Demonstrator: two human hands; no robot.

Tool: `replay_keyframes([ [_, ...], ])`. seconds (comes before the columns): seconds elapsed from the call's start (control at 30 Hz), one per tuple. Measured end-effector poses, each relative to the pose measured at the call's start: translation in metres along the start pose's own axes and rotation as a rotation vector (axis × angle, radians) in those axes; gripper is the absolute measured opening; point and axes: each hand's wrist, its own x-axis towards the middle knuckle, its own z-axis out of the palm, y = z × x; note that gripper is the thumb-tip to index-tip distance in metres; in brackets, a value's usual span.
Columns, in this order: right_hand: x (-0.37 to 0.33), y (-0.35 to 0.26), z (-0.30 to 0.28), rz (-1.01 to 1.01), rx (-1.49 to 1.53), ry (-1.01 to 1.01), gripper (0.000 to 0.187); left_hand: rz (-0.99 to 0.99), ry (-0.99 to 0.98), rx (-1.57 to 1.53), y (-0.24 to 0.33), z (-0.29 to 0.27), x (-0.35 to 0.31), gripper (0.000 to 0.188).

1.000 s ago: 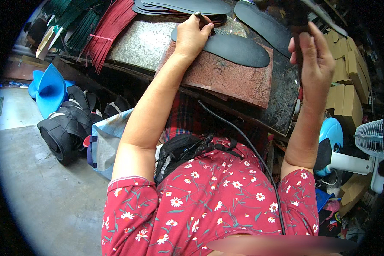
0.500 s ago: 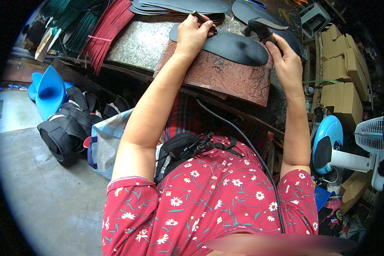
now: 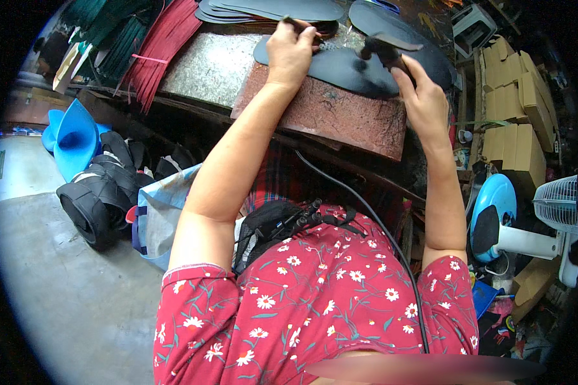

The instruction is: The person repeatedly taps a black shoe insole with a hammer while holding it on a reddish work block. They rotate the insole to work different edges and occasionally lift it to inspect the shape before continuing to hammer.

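Observation:
A dark grey shoe sole lies flat across a reddish stone slab on the workbench. My left hand is closed round a short dark metal punch, whose upper end sticks out above the fingers. Its tip, near the sole's left part, is hidden by the hand. A row of small marks shows on the sole just right of my fingers. In my right hand is a hammer, gripped by the handle, its slightly blurred head raised over the sole's right half.
Stacked grey soles lie at the back, with more soles to the right. Bundled red strips hang at the bench's left. Cardboard boxes and a fan stand right. A black cable runs past my lap.
The hammer and my right hand have shifted left, closer to the punch. My left hand has stayed nearly in place, and the sole has moved slightly left.

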Motion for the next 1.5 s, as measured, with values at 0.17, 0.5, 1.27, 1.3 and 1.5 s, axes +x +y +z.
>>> replay_keyframes([
  [0.17, -0.010, 0.017, 0.000, 0.037, -0.008, -0.040, 0.039, -0.003, 0.039, -0.023, -0.009, -0.007, 0.000, 0.009],
  [0.5, 0.003, -0.036, -0.060, -0.185, 0.570, 0.032, 0.036, 0.083, -0.016, 0.325, -0.009, -0.010, 0.000, 0.012],
  [1.27, 0.002, 0.027, -0.015, -0.414, -0.200, -0.096, 0.054, 0.455, 0.146, 0.359, 0.014, 0.002, -0.013, 0.014],
  [1.3, 0.016, 0.017, -0.004, -0.556, -0.173, -0.176, 0.060, 0.489, 0.087, 0.371, 0.018, 0.002, -0.017, 0.013],
  [1.5, 0.077, -0.016, 0.015, -0.824, -0.146, -0.321, 0.069, 0.865, 0.003, 0.344, 0.032, -0.002, -0.024, 0.024],
])
